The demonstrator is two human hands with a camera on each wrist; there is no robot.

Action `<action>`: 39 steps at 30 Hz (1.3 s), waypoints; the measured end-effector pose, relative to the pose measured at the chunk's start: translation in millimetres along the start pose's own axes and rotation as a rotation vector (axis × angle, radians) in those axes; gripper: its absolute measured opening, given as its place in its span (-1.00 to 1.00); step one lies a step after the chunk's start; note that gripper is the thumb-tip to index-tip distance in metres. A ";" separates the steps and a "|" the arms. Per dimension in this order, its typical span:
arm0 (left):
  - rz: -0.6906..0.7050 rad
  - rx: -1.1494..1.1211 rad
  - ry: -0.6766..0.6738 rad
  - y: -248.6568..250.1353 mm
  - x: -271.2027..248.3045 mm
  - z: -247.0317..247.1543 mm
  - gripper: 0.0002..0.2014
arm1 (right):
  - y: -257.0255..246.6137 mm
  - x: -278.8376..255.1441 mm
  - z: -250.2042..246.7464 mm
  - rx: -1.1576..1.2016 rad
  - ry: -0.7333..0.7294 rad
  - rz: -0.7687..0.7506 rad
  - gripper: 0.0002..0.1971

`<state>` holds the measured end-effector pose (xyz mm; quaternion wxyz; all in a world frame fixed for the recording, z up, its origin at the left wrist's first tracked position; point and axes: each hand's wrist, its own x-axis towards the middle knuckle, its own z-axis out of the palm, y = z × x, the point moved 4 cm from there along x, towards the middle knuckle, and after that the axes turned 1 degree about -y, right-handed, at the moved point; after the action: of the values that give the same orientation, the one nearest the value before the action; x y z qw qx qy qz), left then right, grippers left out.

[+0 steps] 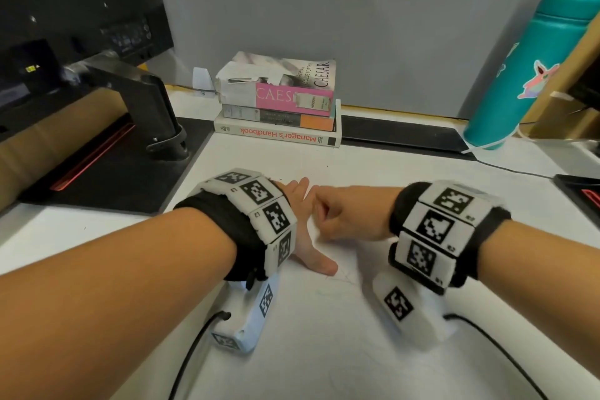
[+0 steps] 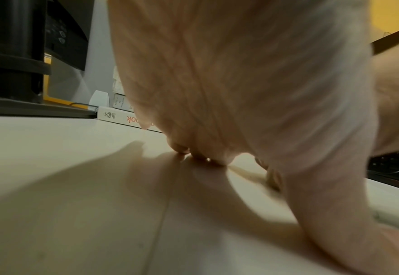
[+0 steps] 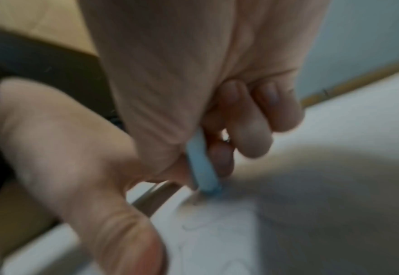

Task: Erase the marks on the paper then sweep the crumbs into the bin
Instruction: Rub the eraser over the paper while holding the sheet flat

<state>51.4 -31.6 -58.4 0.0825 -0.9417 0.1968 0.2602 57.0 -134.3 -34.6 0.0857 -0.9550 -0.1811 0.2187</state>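
Note:
A white sheet of paper (image 1: 324, 334) lies on the desk, with faint pencil marks (image 1: 344, 279) near its middle. My left hand (image 1: 305, 237) lies flat on the paper, fingers spread and pressing it down; its fingertips (image 2: 198, 154) touch the sheet. My right hand (image 1: 337, 214) is curled just right of it. In the right wrist view it pinches a light blue eraser (image 3: 203, 165), whose lower end touches the paper by faint marks (image 3: 193, 225). The eraser is hidden in the head view. No bin shows in any view.
A stack of books (image 1: 279, 104) stands at the back centre. A monitor arm base (image 1: 156, 120) sits on a black mat (image 1: 107, 178) at left. A teal bottle (image 1: 526, 68) stands at back right. Cables run from both wrist units.

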 end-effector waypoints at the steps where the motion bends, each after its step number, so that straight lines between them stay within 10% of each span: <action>1: 0.000 0.000 -0.004 -0.6 0.0 0.6 0.23 | 3.6 -2.0 -0.8 0.060 0.003 0.010 -0.82; 39: -0.042 0.087 -0.049 7.6 -4.6 -5.7 0.22 | 36.0 -16.3 -16.8 -0.220 0.050 0.225 -0.77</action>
<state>47.3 -38.4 -51.6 0.1337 -0.9345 0.1859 0.2725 61.9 -175.1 -22.0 -0.0401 -0.9780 -0.0936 0.1819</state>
